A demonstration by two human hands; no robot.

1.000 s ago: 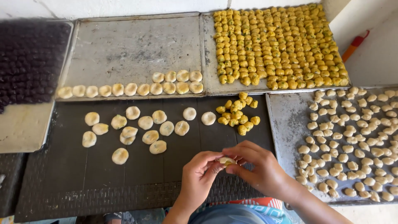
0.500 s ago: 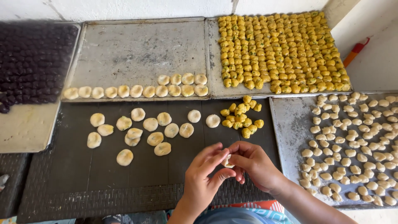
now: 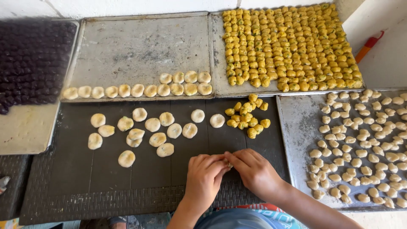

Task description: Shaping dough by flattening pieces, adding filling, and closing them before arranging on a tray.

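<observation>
Risk, judged from the present layout: the piece being worked sits between both hands above the dark mat [image 3: 76, 186], and it is almost wholly covered by the fingers. If the pinch is uneven, the wrapper could tear or the filling could squeeze out at the seam. A slip would drop it onto the mat near the loose pile of yellow filling balls [image 3: 247, 115], which lies just beyond the knuckles. The flattened dough discs [image 3: 152, 124] scattered to the left lie close together, two of them overlapping, so they may stick to one another.

Grip: the left hand [image 3: 204, 179] and right hand [image 3: 253, 170] meet fingertip to fingertip at the centre of the mat. Both sets of fingers are curled together and closed on a small dough piece [image 3: 230, 165], of which only a pale sliver shows between them. Neither hand touches anything else.

Surroundings: a metal tray [image 3: 135, 46] behind the mat carries a row of finished pale pieces along its near edge. A second tray [image 3: 217, 80] is packed with yellow balls. A tray on the right [image 3: 296, 127] holds many small dough portions. A dark purple batch [image 3: 34, 55] sits far left.
</observation>
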